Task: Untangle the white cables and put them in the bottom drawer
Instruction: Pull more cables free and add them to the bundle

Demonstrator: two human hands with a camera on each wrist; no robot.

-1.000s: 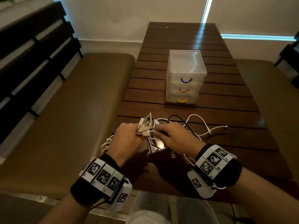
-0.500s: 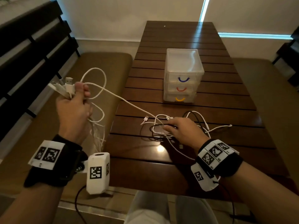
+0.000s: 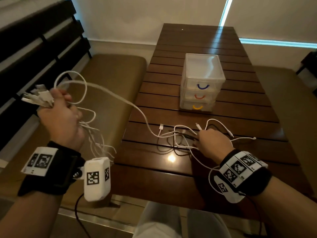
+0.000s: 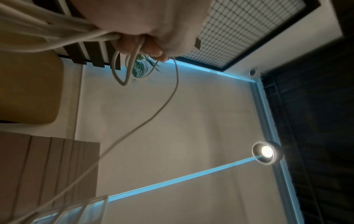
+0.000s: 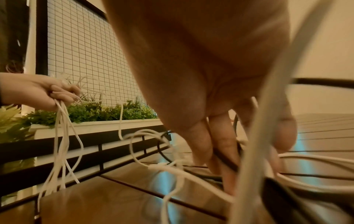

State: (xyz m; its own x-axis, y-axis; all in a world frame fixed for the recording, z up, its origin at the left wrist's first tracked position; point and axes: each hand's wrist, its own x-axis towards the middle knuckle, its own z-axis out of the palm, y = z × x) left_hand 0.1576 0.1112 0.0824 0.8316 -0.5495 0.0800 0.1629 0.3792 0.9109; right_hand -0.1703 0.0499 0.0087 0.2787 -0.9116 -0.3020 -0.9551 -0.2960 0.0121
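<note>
My left hand [image 3: 58,109] is raised out over the bench, left of the table, and grips a bundle of white cables [image 3: 109,93] by their plug ends. Several strands hang below it, and one runs across to the tangle [image 3: 178,134] on the table. In the left wrist view the left hand's fingers [image 4: 145,44] curl round the white cables [image 4: 168,97]. My right hand [image 3: 212,140] is down on the tangle, with its fingertips [image 5: 226,151] pressing a black cable [image 5: 228,162] onto the wood. A clear three-drawer unit [image 3: 202,74] stands behind, with its yellow-handled bottom drawer [image 3: 197,107] closed.
The dark slatted table [image 3: 197,40] runs away from me. Padded benches [image 3: 111,69] flank it on both sides, and a slatted backrest stands at the far left. A black cable [image 3: 188,137] lies mixed in with the white ones. My knees are under the near edge.
A second ago both hands met at the tangle. My left hand has since pulled the bundle up and out to the left, drawing strands off the table. My right hand stayed down and shifted slightly right.
</note>
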